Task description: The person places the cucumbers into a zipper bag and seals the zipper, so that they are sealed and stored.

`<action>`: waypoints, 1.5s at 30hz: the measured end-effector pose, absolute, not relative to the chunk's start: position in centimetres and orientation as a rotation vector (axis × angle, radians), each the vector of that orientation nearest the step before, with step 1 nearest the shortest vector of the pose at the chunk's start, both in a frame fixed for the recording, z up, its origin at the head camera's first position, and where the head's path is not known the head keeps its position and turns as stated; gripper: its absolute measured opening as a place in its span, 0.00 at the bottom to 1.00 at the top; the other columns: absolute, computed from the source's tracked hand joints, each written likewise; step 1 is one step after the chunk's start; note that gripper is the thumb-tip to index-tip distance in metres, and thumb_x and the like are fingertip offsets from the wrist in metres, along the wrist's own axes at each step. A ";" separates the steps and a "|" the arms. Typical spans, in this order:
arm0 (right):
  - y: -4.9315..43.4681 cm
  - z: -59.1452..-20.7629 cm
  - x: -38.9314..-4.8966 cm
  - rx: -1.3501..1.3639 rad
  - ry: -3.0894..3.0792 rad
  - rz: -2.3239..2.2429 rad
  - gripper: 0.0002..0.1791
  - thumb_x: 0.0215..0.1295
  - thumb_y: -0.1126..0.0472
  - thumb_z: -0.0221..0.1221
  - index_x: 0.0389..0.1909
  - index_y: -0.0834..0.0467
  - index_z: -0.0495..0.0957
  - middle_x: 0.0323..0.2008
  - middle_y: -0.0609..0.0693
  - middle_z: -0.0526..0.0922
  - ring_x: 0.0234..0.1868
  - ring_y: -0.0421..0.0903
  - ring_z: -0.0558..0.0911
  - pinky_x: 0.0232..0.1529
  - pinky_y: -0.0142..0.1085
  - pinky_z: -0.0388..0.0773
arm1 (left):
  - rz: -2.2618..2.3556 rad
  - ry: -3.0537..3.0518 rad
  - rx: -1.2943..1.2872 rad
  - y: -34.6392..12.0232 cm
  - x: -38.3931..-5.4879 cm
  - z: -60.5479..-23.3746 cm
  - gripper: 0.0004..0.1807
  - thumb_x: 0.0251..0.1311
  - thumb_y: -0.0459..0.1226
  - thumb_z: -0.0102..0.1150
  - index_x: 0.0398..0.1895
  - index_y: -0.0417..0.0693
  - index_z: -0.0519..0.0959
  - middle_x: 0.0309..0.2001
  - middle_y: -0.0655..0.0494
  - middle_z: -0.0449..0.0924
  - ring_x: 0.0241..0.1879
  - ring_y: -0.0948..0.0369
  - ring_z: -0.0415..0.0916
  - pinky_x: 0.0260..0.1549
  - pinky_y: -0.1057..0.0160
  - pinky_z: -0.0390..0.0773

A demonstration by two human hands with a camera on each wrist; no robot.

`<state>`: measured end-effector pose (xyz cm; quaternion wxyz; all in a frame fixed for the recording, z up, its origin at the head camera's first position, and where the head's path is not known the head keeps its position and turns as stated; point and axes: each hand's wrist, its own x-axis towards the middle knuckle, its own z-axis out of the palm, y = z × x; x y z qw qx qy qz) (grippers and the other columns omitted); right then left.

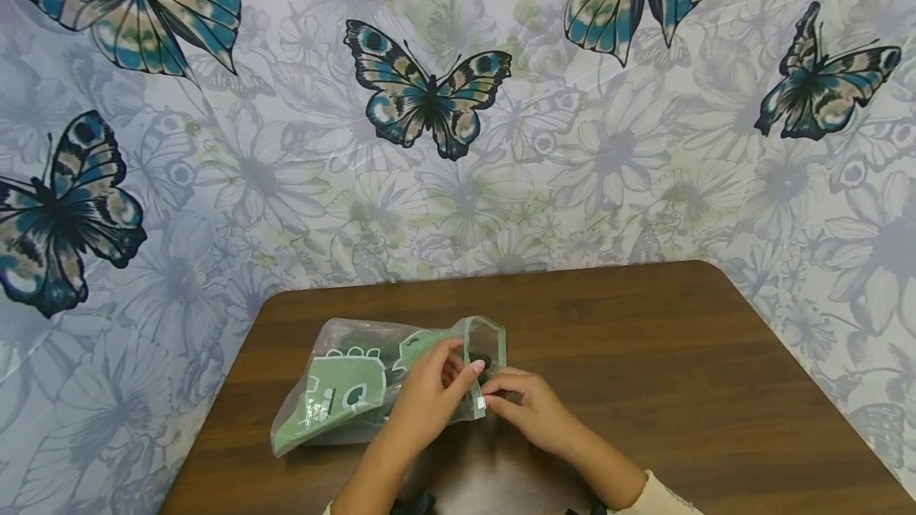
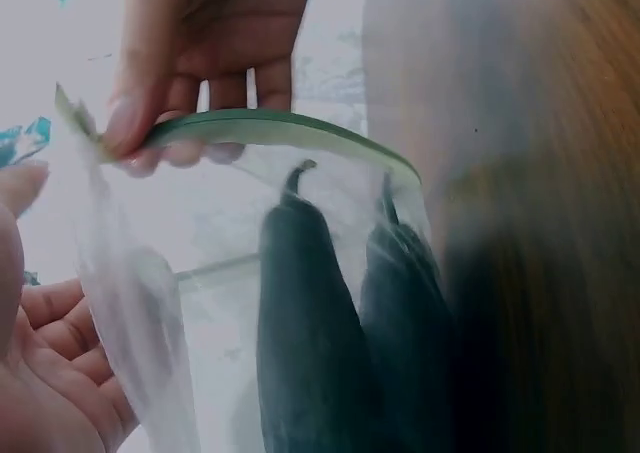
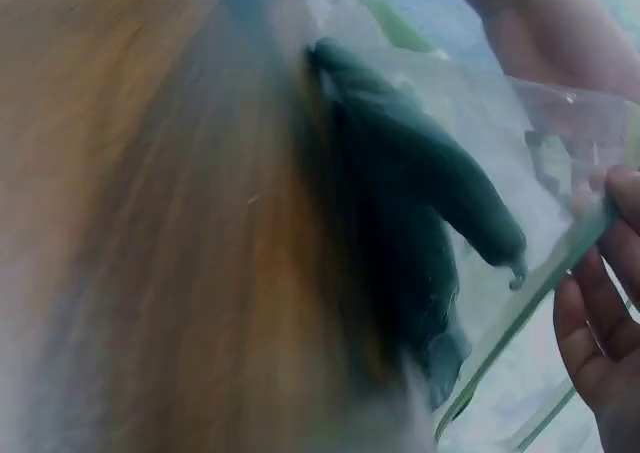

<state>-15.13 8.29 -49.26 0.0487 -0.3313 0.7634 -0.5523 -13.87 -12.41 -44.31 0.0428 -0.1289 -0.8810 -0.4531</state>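
A clear plastic zip bag (image 1: pixel 347 384) with a green printed design lies on the table, its mouth to the right. Inside it, dark green, long vegetables with short stems, resembling cucumbers (image 2: pixel 310 323), show through the plastic. At the mouth, my right hand (image 1: pixel 533 408) pinches the green-edged rim between thumb and fingers, clearest in the right wrist view. My left hand (image 1: pixel 432 388) is over the bag beside its mouth, thumb apart from loosely bent fingers. In the left wrist view, the left fingers (image 2: pixel 70 363) rest near the bag's side wall.
The brown wooden table (image 1: pixel 644 340) extends to the right of the bag. Behind it hangs a floral cloth (image 1: pixel 444 205) with butterflies printed on it. Dark objects (image 1: pixel 415 503) show at the bottom edge, near the wrists.
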 end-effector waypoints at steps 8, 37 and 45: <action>7.4 -47.0 -14.4 -1.006 2.426 -1.868 0.06 0.72 0.62 0.59 0.39 0.52 0.85 0.34 0.47 0.83 0.36 0.35 0.77 0.36 0.31 0.81 | -1.040 -2.555 -0.605 -12.6 -11.2 -43.7 0.28 0.60 0.56 0.67 0.58 0.54 0.75 0.50 0.63 0.79 0.50 0.65 0.79 0.49 0.58 0.85; 8.4 -31.2 -17.1 -1.213 2.718 -1.845 0.08 0.66 0.64 0.65 0.45 0.55 0.81 0.39 0.47 0.80 0.41 0.41 0.78 0.45 0.32 0.82 | -1.249 -2.153 -0.729 -11.3 -14.6 -31.6 0.09 0.74 0.37 0.52 0.43 0.46 0.83 0.35 0.56 0.81 0.32 0.63 0.74 0.31 0.67 0.79; 8.7 -26.0 -18.6 -1.164 2.773 -1.767 0.11 0.68 0.59 0.64 0.49 0.54 0.84 0.46 0.47 0.84 0.48 0.41 0.80 0.51 0.36 0.82 | -1.377 -2.161 -0.638 -10.4 -16.2 -28.0 0.14 0.76 0.44 0.51 0.44 0.47 0.84 0.34 0.56 0.83 0.30 0.62 0.76 0.30 0.66 0.77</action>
